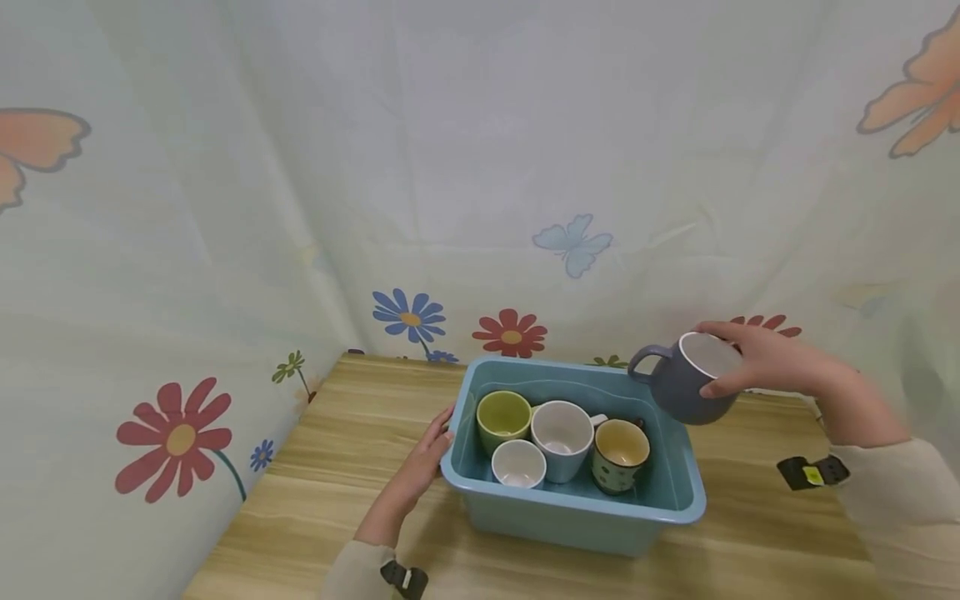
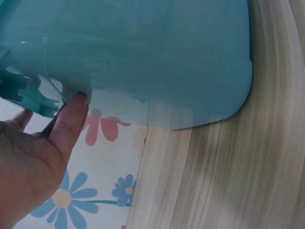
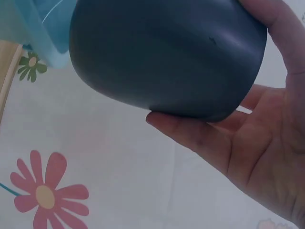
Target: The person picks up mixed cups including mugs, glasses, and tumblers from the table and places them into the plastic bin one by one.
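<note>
My right hand (image 1: 772,358) grips a dark grey-blue mug (image 1: 678,387) with a white inside, thumb and fingers spread across its body near the rim. The mug is tilted above the right end of a blue-green plastic tub (image 1: 562,533), its handle pointing left. In the right wrist view the mug's smooth dark side (image 3: 167,57) fills the top, fingers around it. At the tub's left end my left hand (image 1: 416,467) touches the rim. The left wrist view shows straight fingers (image 2: 69,126) against the outer wall just below the rim.
Inside the tub stand a green mug (image 1: 502,417), a large white mug (image 1: 561,433), a small white cup (image 1: 519,464) and a dotted mug (image 1: 621,454) with a yellowish inside. The tub sits on a wood-grain table (image 1: 337,417). A flower-print curtain (image 1: 465,167) hangs behind it.
</note>
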Available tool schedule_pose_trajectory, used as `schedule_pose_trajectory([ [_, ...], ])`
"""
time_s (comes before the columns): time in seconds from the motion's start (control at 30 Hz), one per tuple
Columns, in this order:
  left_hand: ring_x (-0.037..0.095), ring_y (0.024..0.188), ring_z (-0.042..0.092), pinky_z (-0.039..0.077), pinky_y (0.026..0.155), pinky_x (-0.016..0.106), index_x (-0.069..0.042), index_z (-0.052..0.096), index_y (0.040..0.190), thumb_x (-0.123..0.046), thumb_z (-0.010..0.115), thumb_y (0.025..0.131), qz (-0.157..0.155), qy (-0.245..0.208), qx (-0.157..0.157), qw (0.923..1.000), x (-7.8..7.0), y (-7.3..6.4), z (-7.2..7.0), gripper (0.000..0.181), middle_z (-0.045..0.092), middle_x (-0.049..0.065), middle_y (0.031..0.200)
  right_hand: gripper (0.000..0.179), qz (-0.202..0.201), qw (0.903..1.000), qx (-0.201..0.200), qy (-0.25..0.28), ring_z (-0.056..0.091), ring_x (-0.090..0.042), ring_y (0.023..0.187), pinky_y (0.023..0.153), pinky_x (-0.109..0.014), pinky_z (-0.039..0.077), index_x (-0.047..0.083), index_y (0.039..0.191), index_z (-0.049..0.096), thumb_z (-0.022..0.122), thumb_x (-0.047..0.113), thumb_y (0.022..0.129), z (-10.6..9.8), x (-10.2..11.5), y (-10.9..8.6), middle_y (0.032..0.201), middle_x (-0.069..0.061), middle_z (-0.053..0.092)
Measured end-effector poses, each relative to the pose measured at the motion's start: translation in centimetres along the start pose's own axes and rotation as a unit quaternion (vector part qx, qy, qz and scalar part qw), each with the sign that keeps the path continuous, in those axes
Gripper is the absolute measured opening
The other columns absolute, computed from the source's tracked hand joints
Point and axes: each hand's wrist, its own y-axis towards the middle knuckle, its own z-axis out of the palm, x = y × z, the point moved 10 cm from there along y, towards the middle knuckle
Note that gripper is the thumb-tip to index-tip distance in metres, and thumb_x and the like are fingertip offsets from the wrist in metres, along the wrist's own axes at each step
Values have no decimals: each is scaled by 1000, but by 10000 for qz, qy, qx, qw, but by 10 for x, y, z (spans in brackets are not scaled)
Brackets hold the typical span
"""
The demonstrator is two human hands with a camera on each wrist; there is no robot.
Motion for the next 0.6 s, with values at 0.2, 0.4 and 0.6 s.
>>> schedule_pose_trajectory([
  [0.2, 45, 137, 51, 53, 103, 49, -11, 22, 163, -29, 36, 109, -12, 20, -56, 10000, -2, -1, -1, 59, 34, 32, 160, 87, -414, 9979, 303, 399, 61, -29, 105, 77, -40, 56, -2, 146, 47, 87, 29, 75, 13, 31, 8, 130, -23, 63],
  [0.4, 46, 139, 49, 51, 106, 52, -11, 21, 163, -28, 36, 109, -62, -33, -34, 10000, 0, -2, 0, 59, 33, 31, 161, 90, -517, 9937, 738, 664, 61, -27, 109, 81, -41, 59, 0, 146, 48, 88, 35, 73, 28, 55, 15, 130, -18, 63],
  [0.6, 47, 138, 50, 51, 105, 53, -11, 22, 163, -30, 36, 109, 16, -5, -58, 10000, -2, 0, 0, 59, 33, 32, 161, 94, -749, 9877, 1260, 551, 59, -29, 109, 82, -43, 60, -2, 144, 48, 89, 37, 68, 46, 81, 23, 131, -20, 62],
])
